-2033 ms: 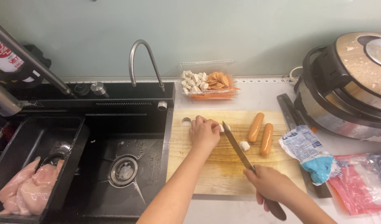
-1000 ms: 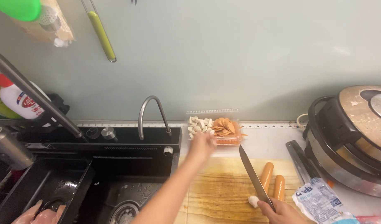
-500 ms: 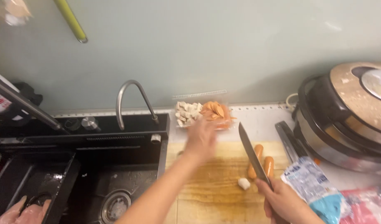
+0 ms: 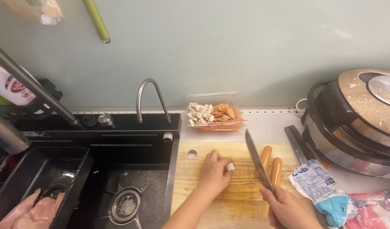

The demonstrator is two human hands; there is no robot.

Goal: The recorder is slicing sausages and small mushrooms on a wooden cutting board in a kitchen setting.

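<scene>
The left hand (image 4: 214,173) rests on the wooden cutting board (image 4: 241,203), fingers curled narrowly around a small pale food piece (image 4: 230,167) pinched at its fingertips on the side nearest the knife. The right hand (image 4: 288,208) sits lower and to the right of it, closed around the handle of a kitchen knife (image 4: 258,163); the blade points up and away from that hand, tip raised above the board. Just right of the blade lie two orange sausages (image 4: 271,165), side by side on the board, apart from both hands. Beyond the left hand, at the wall, stands a clear plastic tray (image 4: 214,116) holding white chunks and orange slices. Left of the left hand is a black sink (image 4: 131,169) with a curved faucet (image 4: 149,97). Right of the right hand lie a blue and white packet (image 4: 320,191) on the surface and a round cooker (image 4: 356,123) behind it.
</scene>
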